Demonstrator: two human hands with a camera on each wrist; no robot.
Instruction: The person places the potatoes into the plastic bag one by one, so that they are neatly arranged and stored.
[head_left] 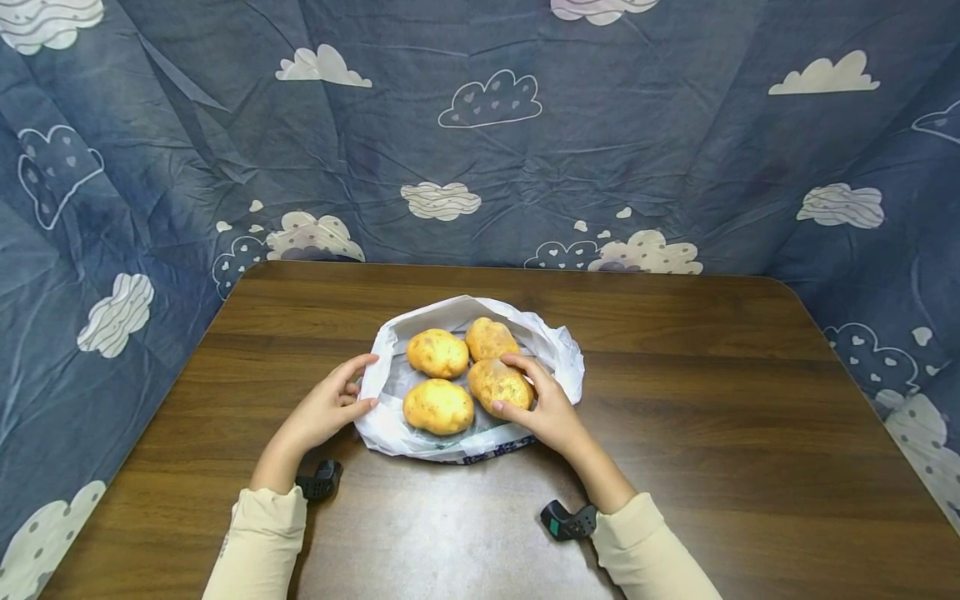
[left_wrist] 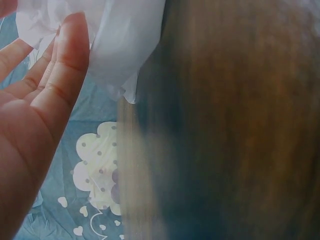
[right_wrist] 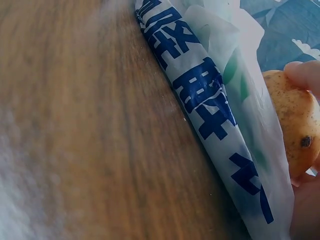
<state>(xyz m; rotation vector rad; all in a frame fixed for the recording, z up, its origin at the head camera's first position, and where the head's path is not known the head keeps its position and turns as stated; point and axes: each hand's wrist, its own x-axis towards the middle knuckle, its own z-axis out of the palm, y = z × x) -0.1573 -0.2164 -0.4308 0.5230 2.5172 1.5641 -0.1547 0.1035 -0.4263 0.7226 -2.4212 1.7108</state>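
Observation:
A white plastic bag (head_left: 566,358) lies on the table with its mouth spread wide, and several yellow-brown potatoes sit inside. My right hand (head_left: 555,417) grips the front right potato (head_left: 498,386), thumb on its near side and fingers on its far side. In the right wrist view, that potato (right_wrist: 292,127) shows a dark spot. At the bag's left rim, my left hand (head_left: 322,410) touches the plastic with thumb and index finger spread apart. Beside the held potato are a front left potato (head_left: 438,407), a back left potato (head_left: 437,353) and a back right potato (head_left: 490,338).
The brown wooden table (head_left: 712,400) extends on both sides of the bag. Behind it hangs a blue cloth (head_left: 495,158) with white clouds. Blue printing (right_wrist: 197,82) marks the bag's near side. Each wrist wears a black strap device, the left device (head_left: 321,481) and right device (head_left: 568,521).

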